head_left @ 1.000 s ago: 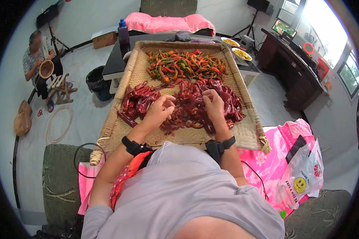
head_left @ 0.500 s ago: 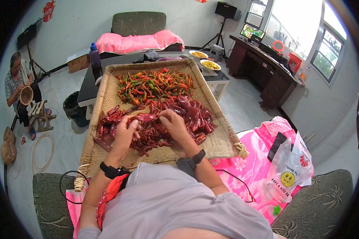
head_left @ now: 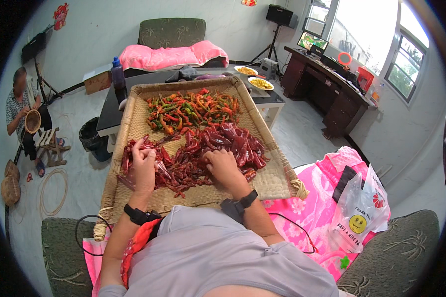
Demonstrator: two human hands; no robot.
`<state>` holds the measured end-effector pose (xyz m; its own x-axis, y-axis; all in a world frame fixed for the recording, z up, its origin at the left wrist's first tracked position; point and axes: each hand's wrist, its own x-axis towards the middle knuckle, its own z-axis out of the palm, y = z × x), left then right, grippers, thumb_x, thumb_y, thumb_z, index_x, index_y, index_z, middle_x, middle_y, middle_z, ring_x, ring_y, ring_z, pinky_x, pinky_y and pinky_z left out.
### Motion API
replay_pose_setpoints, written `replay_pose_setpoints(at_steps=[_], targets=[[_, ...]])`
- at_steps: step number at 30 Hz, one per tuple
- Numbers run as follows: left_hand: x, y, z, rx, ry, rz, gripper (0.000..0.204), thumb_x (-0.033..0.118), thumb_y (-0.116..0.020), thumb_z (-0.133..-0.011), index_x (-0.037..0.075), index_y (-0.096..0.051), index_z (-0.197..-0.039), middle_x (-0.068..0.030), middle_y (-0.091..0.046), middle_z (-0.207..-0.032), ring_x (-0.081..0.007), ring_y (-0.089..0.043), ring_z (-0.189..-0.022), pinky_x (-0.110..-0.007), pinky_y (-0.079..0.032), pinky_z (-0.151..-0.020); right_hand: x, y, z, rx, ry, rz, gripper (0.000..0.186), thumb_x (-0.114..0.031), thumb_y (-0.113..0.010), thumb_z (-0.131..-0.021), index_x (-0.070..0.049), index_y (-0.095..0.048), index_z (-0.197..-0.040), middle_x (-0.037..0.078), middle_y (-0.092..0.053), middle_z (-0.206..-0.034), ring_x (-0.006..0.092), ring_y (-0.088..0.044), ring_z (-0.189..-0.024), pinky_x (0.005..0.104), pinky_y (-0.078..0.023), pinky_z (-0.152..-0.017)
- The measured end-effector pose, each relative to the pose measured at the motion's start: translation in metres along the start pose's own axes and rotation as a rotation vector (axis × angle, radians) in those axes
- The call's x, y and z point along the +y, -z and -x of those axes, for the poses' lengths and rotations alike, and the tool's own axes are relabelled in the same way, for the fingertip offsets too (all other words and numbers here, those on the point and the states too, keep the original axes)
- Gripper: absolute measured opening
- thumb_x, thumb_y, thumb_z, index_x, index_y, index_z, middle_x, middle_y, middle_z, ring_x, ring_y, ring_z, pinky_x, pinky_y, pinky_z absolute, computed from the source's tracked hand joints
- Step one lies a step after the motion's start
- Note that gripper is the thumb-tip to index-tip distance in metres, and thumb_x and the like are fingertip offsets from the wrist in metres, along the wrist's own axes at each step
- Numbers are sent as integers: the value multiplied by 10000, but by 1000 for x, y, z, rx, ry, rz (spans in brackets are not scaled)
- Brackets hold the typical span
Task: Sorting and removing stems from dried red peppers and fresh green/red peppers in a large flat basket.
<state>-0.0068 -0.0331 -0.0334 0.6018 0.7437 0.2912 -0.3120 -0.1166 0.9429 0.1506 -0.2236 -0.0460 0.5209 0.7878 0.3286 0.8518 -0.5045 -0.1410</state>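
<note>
A shallow square woven bamboo tray (head_left: 277, 180) lies before me, loaded with peppers. Large dried dark-red peppers (head_left: 240, 146) are heaped at its right middle, next to smaller shrivelled red ones (head_left: 188, 173) nearer me. My left hand (head_left: 144, 166) is over the red peppers at the left side, its thumb and fingers apart, with a few peppers around its fingertips. Bent into the edge of the dark-red heap, my right hand (head_left: 223, 166) has its fingers curled together; whatever lies under the fingertips is hidden. Thin green, orange and red peppers (head_left: 193, 109) cover the far part.
Beyond the tray stands a dark table (head_left: 109, 114) with two plates of yellow food (head_left: 260, 83) and a blue-capped bottle (head_left: 118, 74). A seated person (head_left: 27, 114) at left holds a round basket. A plastic bag (head_left: 354, 218) lies on the pink cloth (head_left: 297, 222) at right.
My hands, together at one red pepper before, have parted. The left has moved left to the peppers there; the right has moved slightly right and down onto the heap. No pepper is stretched between them now.
</note>
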Motion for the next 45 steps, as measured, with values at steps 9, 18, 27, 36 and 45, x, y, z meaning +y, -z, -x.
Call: replay_pose_setpoints(at_steps=[9,18,27,36,45], targets=[[3,-15,14,-596,174,-143,375,243,-555,-951,24,-500,-1249,-39,-594,-961,-74,-562,-635,-195,-431,-516,-32,23,-9,214,-86,-592,309,-253,-624,-866,-71,-525,-1095,178,-652,-905,378,-618,-845,451,-472,-706],[-8,-9,9,-631,315,-123,584,499,-519,-927,-27,-468,-1174,-75,-583,-953,-110,-607,-703,-208,-454,-526,-51,20,-11,-120,220,-609,527,-225,-645,-807,-82,-433,-1268,226,-642,-883,399,-622,-847,452,-487,-712],[-3,-2,4,-199,212,-190,503,481,-590,-884,4,-544,-1039,-65,-565,-783,-108,-542,-602,-242,-443,-518,-31,23,-9,202,154,-309,265,-174,-636,-817,-87,-638,-1068,153,-621,-939,316,-582,-935,414,-469,-805],[-9,-1,1,121,7,-346,416,120,-558,-908,-8,-383,-1262,-51,-530,-779,-143,-527,-668,-281,-455,-621,-11,6,5,-84,-174,91,275,-190,-683,-731,-117,-642,-993,93,-609,-981,288,-538,-996,416,-421,-819],[-9,-4,5,-147,1,-255,174,82,-541,-905,16,-552,-1065,-5,-520,-778,-77,-500,-590,-232,-444,-522,-8,-1,0,50,-183,80,139,-212,-632,-805,-133,-631,-919,79,-632,-913,285,-567,-943,423,-414,-805]])
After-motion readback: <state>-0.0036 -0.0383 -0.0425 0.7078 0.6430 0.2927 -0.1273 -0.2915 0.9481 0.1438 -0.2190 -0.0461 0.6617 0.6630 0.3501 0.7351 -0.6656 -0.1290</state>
